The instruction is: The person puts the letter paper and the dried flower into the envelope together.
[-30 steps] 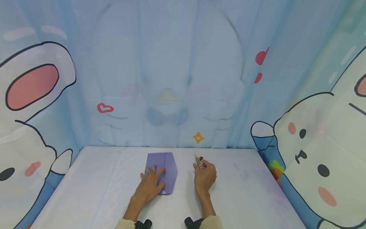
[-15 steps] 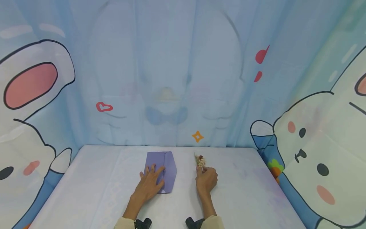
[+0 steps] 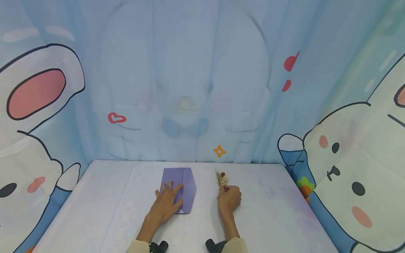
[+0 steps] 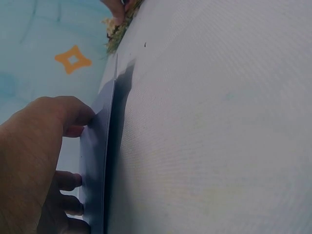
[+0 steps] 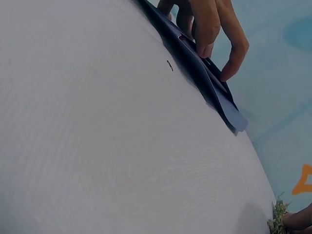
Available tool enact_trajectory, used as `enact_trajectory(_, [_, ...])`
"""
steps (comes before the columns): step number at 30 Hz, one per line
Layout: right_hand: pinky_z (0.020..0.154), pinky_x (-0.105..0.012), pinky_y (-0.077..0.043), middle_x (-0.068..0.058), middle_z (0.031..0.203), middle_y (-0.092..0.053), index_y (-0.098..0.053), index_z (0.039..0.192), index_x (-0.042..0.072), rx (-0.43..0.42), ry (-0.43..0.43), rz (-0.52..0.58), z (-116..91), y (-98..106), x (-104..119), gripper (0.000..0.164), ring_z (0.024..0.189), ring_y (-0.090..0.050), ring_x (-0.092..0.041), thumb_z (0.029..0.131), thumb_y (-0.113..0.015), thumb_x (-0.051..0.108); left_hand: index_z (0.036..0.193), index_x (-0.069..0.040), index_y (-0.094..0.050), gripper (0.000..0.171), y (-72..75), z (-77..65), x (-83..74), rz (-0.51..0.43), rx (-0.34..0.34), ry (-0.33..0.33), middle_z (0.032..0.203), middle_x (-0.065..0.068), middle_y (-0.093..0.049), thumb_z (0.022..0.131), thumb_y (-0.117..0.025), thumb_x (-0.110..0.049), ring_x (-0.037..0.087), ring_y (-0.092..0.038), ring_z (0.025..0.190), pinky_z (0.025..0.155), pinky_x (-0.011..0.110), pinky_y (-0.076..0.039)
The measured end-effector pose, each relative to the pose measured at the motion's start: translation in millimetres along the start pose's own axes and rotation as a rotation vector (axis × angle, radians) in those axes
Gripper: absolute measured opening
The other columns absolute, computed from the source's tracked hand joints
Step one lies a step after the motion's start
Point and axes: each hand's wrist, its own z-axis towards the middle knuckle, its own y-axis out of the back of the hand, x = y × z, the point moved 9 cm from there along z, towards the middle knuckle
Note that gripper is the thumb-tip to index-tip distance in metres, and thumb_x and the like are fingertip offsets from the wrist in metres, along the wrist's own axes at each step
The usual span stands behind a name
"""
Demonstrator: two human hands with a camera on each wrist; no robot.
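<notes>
A purple paper envelope (image 3: pixel 190 191) lies on the white cloth, its pointed flap spread out to the right. My left hand (image 3: pixel 165 204) rests on it with fingers apart, thumb and fingertips touching the paper. In the left wrist view the envelope (image 4: pixel 95 156) shows edge-on under those fingertips. To its right, my right hand (image 3: pixel 229 199) pinches a small bunch of dried flowers (image 3: pixel 223 179) by its lower end between thumb and forefinger. Pale blooms, one dark red one and green sprigs point away from me. The stems are hidden by the fingers.
White cloth (image 3: pixel 269 211) covers the table, its far edge meeting a blue curtain (image 3: pixel 183 70) printed with cartoon rabbits. A tiny dark scrap (image 5: pixel 169 65) lies on the cloth near the envelope.
My right hand has slid back toward me along the bunch, from the flower heads to the lower end, so more blooms show. My left hand stays on the envelope.
</notes>
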Motion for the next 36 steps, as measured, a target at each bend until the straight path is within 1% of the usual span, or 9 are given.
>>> enact_trajectory(7, [0.073, -0.058, -0.060, -0.024, 0.078, -0.079, -0.081, 0.100, -0.012, 0.006, 0.004, -0.011, 2.2, -2.2, -2.1, 0.016, 0.058, -0.074, -0.032, 0.094, -0.080, 0.002, 0.155, -0.016, -0.059, 0.053, -0.4, 0.0, 0.8, -0.002, 0.004, 0.000, 0.159, 0.036, -0.049, 0.103, -0.059, -0.028, 0.068, -0.038, 0.151, 0.110, 0.089, -0.032])
enact_trajectory(14, [0.076, -0.059, -0.058, -0.023, 0.078, -0.079, -0.082, 0.098, -0.010, -0.008, 0.000, -0.006, 1.8, -0.2, -4.0, 0.014, 0.065, -0.075, -0.036, 0.093, -0.080, 0.003, 0.154, -0.016, -0.060, 0.053, 1.5, -0.3, -0.3, 0.004, -0.001, -0.008, 0.158, 0.036, -0.050, 0.102, -0.061, -0.028, 0.067, -0.039, 0.150, 0.109, 0.089, -0.033])
enact_trajectory(19, [0.071, -0.054, -0.056, -0.021, 0.075, -0.078, -0.083, 0.096, -0.009, -0.018, 0.007, -0.005, 2.4, 1.8, -2.0, 0.013, 0.063, -0.074, -0.034, 0.092, -0.080, 0.003, 0.156, -0.016, -0.059, 0.054, -0.7, -3.0, 1.4, 0.001, 0.007, 0.005, 0.159, 0.036, -0.049, 0.103, -0.059, -0.029, 0.067, -0.038, 0.151, 0.110, 0.089, -0.032])
enact_trajectory(24, [0.070, -0.053, -0.054, -0.022, 0.080, -0.079, -0.083, 0.095, -0.007, -0.031, 0.009, 0.001, 3.3, 3.1, 3.8, 0.012, 0.070, -0.074, -0.037, 0.092, -0.081, 0.004, 0.154, -0.016, -0.059, 0.054, 0.2, -2.0, 1.0, 0.009, -0.005, -0.002, 0.158, 0.035, -0.050, 0.102, -0.060, -0.028, 0.066, -0.041, 0.150, 0.109, 0.089, -0.033])
enact_trajectory(29, [0.075, -0.056, -0.054, -0.025, 0.086, -0.079, -0.083, 0.097, -0.008, -0.023, 0.009, 0.007, 2.0, 2.9, 12.3, 0.011, 0.076, -0.074, -0.040, 0.093, -0.080, 0.002, 0.155, -0.017, -0.059, 0.054, 1.3, 0.0, 2.0, 0.017, -0.009, -0.002, 0.158, 0.035, -0.050, 0.102, -0.059, -0.028, 0.066, -0.041, 0.150, 0.109, 0.088, -0.034])
enact_trajectory(32, [0.076, -0.056, -0.055, -0.025, 0.087, -0.079, -0.083, 0.098, -0.008, -0.013, 0.016, 0.014, 1.2, 1.8, 16.3, 0.011, 0.076, -0.075, -0.040, 0.093, -0.079, 0.002, 0.155, -0.017, -0.059, 0.054, 1.1, 0.8, 2.7, 0.012, -0.007, 0.002, 0.158, 0.035, -0.050, 0.102, -0.059, -0.028, 0.066, -0.040, 0.150, 0.110, 0.088, -0.033])
enact_trajectory(36, [0.074, -0.055, -0.057, -0.023, 0.083, -0.080, -0.084, 0.095, -0.006, -0.008, 0.038, 0.024, 0.3, -0.1, 20.5, 0.010, 0.073, -0.075, -0.037, 0.092, -0.081, 0.003, 0.154, -0.017, -0.060, 0.054, 0.3, 1.6, 2.0, 0.001, -0.006, -0.002, 0.159, 0.035, -0.049, 0.101, -0.059, -0.028, 0.066, -0.039, 0.150, 0.110, 0.089, -0.033])
